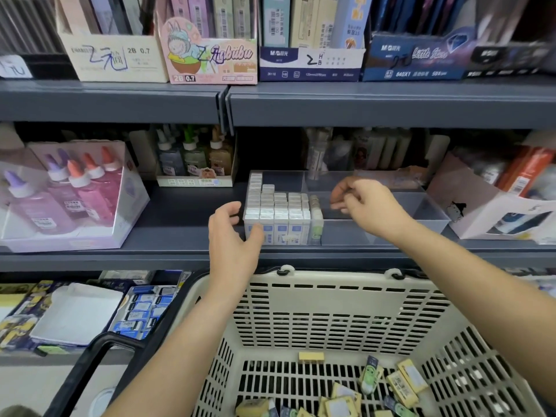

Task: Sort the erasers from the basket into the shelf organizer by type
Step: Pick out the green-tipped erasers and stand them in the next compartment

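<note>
Grey metal shelves [361, 106] in a shop fill the view. On the middle one sits the see-through plastic organizer [340, 234]. Its left part is packed with white erasers in blue sleeves [276, 209]. Just beside them stands a thin row of green-wrapped erasers [315, 212].

The left hand [234, 236] holds the organizer's front left corner, with the thumb on the front and the fingers curled by the side. The right hand [367, 206] hovers over the middle part with its fingers [341, 194] bent down close together. I cannot tell if they pinch an eraser.

Below, the cream plastic basket with holes [331, 302] has loose yellow and green erasers [403, 383] on its bottom.

It looks like one eraser is being put in place. Next, a hand should reach down into the basket, pick one eraser and match it to its own row. Pink glue bottles [75, 188] stand off to the left.
</note>
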Demonstrator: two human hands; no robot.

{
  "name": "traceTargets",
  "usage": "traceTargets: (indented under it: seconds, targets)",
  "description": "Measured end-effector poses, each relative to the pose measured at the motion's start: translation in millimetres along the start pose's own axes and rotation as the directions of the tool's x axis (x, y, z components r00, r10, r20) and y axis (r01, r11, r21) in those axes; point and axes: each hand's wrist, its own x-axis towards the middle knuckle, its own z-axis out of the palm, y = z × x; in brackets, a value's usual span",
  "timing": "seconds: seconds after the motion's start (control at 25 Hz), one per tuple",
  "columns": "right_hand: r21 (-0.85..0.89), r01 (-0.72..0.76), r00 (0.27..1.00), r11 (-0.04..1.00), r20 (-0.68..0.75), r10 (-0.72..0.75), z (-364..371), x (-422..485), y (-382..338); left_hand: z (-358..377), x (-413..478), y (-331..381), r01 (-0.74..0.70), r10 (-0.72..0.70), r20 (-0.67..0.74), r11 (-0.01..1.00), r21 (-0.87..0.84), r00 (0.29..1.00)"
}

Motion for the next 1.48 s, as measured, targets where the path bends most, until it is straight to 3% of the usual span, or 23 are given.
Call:
traceTargets:
  seconds: [0.08, 0.16, 0.28, 0.36, 0.44, 0.52, 0.6, 0.72, 0.84, 0.96, 1.12, 1.36, 1.48]
  targets:
    - [0.114, 0.047, 0.993, 0.992, -0.117, -0.033, -5.0, -40.1, 0.5, 1.3, -20.4, 9.9, -0.094, 0.091, -0.044, 0.992, -0.087, 0.995]
    - [0.168, 0.084, 0.993, 0.982, -0.094, -0.069, -2.8, -87.1, 2.9, 3.5, -51.7, 14.7, -0.147, 0.16, 0.063, 0.973, -0.178, 0.985]
    - [0.144, -0.019, 0.994, 0.989, 0.109, 0.003, 15.9, -137.4, 18.4, 10.5, -97.4, 5.1, -0.134, 0.159, 0.398, 0.987, -0.09, 0.904]
    - [0.06, -0.143, 0.948, 0.988, 0.296, 0.119, 36.1, -152.6, 34.6, 17.7, -113.1, -10.9, -0.087, 0.043, 0.598, 0.995, 0.044, 0.8]
    - [-0.149, -0.193, 0.861, 0.97, 0.449, 0.24, 57.9, -162.5, 58.5, 24.0, -119.0, -29.8, 0.039, -0.12, 0.678, 0.99, 0.134, 0.725]
    - [-0.356, -0.123, 0.79, 0.926, 0.53, 0.309, 76.2, -171.6, 87.1, 26.1, -122.2, -51.9, 0.152, -0.269, 0.687, 0.962, 0.227, 0.675]
    - [-0.473, -0.044, 0.759, 0.88, 0.556, 0.337, 88.2, -179.3, 109.0, 24.8, -127.1, -74.2, 0.138, -0.363, 0.701, 0.924, 0.357, 0.614]
    - [-0.584, -0.034, 0.813, 0.811, 0.456, 0.363, 88.2, -177.8, 123.3, 24.8, -132.1, -94.6, 0.077, -0.43, 0.738, 0.884, 0.461, 0.52]
    - [-0.712, 0.002, 0.789, 0.703, 0.433, 0.436, 80.3, -174.7, 128.3, 29.9, -132.2, -95.3, 0.098, -0.446, 0.735, 0.879, 0.466, 0.511]
    - [-0.715, 0.065, 0.769, 0.696, 0.48, 0.422, 75.3, -179.6, 134.1, 31.4, -133.6, -97.4, 0.106, -0.478, 0.73, 0.863, 0.495, 0.488]
    - [-0.704, 0.173, 0.77, 0.688, 0.533, 0.351, 70.9, -177.9, 136.5, 21.1, -134.7, -110.4, -0.056, -0.583, 0.687, 0.744, 0.666, 0.433]
    - [-0.523, 0.048, 0.787, 0.851, 0.545, 0.29, 92.1, -179.8, 115.0, 15.1, -138.5, -113.8, -0.313, -0.639, 0.723, 0.652, 0.69, 0.263]
    - [-0.391, -0.018, 0.757, 0.92, 0.596, 0.268, 102.3, -185.2, 106.4, 16.8, -140.5, -114.7, -0.344, -0.679, 0.701, 0.619, 0.706, 0.217]
